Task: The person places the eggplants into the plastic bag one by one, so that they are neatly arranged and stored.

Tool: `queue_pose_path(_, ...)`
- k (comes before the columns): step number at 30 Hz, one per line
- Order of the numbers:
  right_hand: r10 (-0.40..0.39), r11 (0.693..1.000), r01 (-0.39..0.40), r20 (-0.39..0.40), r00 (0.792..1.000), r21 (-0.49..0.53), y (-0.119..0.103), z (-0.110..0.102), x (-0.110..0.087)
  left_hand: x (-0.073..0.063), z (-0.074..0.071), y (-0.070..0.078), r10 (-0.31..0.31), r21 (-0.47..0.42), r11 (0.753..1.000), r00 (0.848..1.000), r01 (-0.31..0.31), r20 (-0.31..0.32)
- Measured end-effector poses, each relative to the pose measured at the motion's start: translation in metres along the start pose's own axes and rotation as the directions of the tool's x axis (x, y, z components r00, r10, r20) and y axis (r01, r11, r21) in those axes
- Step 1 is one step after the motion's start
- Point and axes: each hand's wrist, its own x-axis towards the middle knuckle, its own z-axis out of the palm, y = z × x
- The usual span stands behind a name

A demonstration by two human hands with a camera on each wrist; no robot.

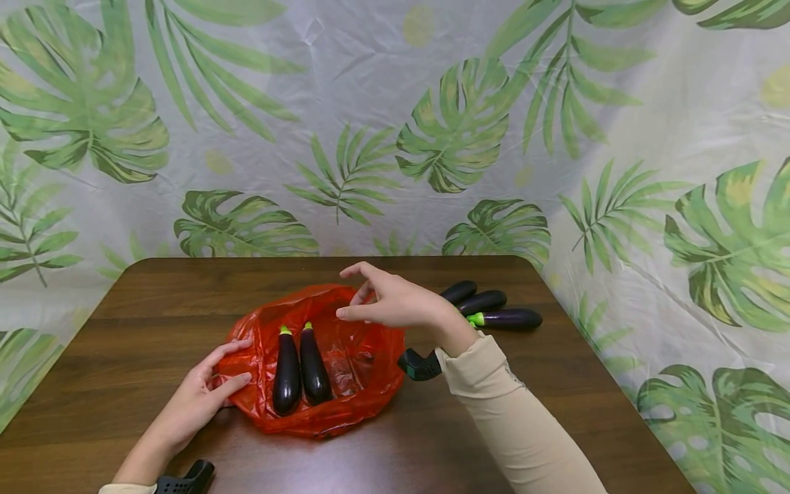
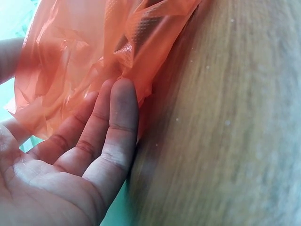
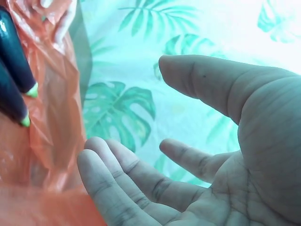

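Observation:
A red plastic bag (image 1: 376, 405) lies on the table with its mouth spread wide. Two dark purple eggplants, a left one (image 1: 286, 377) and a right one (image 1: 315, 370), rest side by side in it, green stems toward the far side. My left hand (image 1: 206, 384) holds the bag's left rim, thumb over the edge; in the left wrist view several fingers (image 2: 123, 108) lie along the outside of the plastic. Above the bag's far right part hovers my right hand (image 1: 395, 298), fingers loosely bent and nothing between them. The right wrist view shows its thumb (image 3: 202, 80) well apart from the fingers.
Three more eggplants lie at the table's right, behind my right wrist; the nearest eggplant (image 1: 509, 319) points its stem left. The brown wooden table (image 1: 142, 302) ends at a leaf-patterned curtain (image 1: 370, 89). Each wrist wears a black device, such as the right-hand one (image 1: 421, 365).

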Motion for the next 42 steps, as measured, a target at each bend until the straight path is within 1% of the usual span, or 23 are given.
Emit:
queue_pose_path(5,-0.016,1.0,0.017,-0.022,1.0,0.021,0.013,-0.009,-0.013,0.0,0.0,0.0,-0.004,-0.018,1.0,1.0,0.004,0.002)
queue_pose_path(11,-0.02,0.994,0.025,-0.047,0.999,0.109,0.028,-0.017,-0.031,0.0,-0.001,0.0,-0.009,-0.022,1.0,1.0,0.009,0.0)
queue_pose_path(14,-0.022,0.99,0.031,-0.069,0.997,0.134,0.034,-0.02,-0.039,0.0,-0.001,0.0,-0.01,-0.024,1.0,1.0,0.01,0.001)
queue_pose_path(25,-0.019,0.985,0.039,-0.121,0.992,0.166,0.061,-0.027,-0.062,-0.001,0.0,0.001,0.002,-0.004,1.0,1.0,-0.002,-0.005)
queue_pose_path(33,0.015,0.977,0.015,-0.136,0.991,0.212,0.093,-0.031,-0.077,0.001,0.0,0.001,-0.013,0.031,0.999,1.0,0.013,-0.017)
queue_pose_path(42,0.088,0.959,-0.041,-0.159,0.983,0.281,0.129,-0.033,-0.092,0.0,-0.001,0.0,-0.02,0.021,1.0,1.0,0.02,-0.019)
